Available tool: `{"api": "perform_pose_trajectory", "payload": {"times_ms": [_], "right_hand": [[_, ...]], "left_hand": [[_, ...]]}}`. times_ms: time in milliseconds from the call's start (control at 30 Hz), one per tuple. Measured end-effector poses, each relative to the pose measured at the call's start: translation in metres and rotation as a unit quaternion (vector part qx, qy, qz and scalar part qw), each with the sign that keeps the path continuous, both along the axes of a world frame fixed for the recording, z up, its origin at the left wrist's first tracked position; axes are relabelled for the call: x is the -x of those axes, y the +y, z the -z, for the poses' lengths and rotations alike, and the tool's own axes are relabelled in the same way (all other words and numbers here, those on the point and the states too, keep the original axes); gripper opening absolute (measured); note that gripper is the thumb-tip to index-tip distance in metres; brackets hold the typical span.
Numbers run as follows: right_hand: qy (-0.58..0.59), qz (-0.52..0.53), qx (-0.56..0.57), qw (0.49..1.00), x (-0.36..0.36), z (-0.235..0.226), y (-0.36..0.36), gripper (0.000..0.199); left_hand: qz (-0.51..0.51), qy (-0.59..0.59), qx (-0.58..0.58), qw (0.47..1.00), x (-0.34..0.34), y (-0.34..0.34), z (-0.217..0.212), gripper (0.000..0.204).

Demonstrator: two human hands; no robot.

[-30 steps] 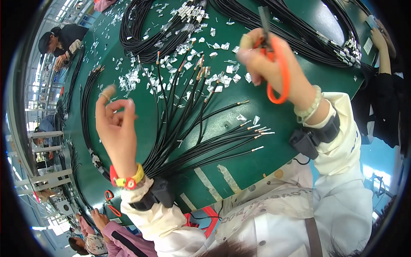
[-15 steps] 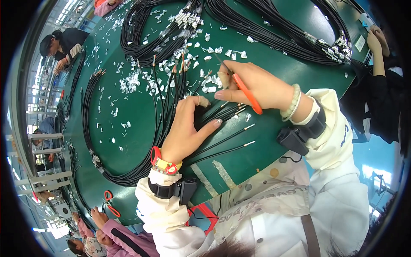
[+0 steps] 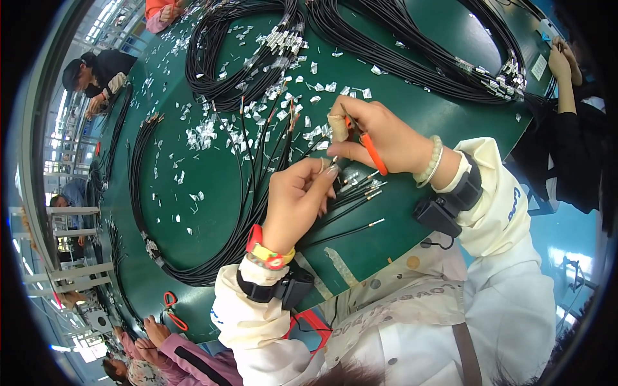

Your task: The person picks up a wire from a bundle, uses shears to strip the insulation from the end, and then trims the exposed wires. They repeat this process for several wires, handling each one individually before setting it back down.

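Your left hand (image 3: 297, 201) is closest to you. Its fingers are pinched on the tip of 1 thin black wire (image 3: 335, 162) from the bunch of black wires (image 3: 257, 193) lying on the green desk (image 3: 412, 116). Your right hand (image 3: 376, 138) is just past it, closed on the orange scissors (image 3: 368, 145), with the blades touching that same wire tip. It looks like you are trimming wire ends. Next, hold the tip steady and snip carefully. Farther out lie white scraps (image 3: 206, 132) and big wire coils (image 3: 244, 58).
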State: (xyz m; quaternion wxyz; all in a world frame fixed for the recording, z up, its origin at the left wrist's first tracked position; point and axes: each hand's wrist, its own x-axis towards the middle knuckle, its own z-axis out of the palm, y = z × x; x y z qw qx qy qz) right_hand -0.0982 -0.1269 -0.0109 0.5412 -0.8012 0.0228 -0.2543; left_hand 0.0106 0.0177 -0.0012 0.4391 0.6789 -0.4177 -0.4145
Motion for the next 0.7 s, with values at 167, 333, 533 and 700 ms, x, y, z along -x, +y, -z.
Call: {"api": "perform_pose_trajectory", "payload": {"times_ms": [167, 333, 533, 700], "right_hand": [[-0.096, -0.051, -0.081, 0.991, 0.001, 0.009, 0.004, 0.027], [-0.104, -0.05, -0.127, 0.985, 0.009, 0.004, 0.008, 0.029], [0.028, 0.06, -0.201, 0.977, 0.023, -0.022, 0.015, 0.029], [0.0, 0.014, -0.06, 0.998, 0.021, -0.019, 0.015, 0.03]], "left_hand": [[0.026, 0.346, -0.034, 0.937, -0.009, 0.006, -0.006, 0.015], [-0.018, 0.24, 0.05, 0.969, 0.005, 0.008, 0.006, 0.015], [-0.071, -0.077, 0.201, 0.974, 0.016, 0.008, 0.01, 0.013], [-0.049, -0.15, 0.204, 0.966, 0.015, 0.011, 0.001, 0.013]]}}
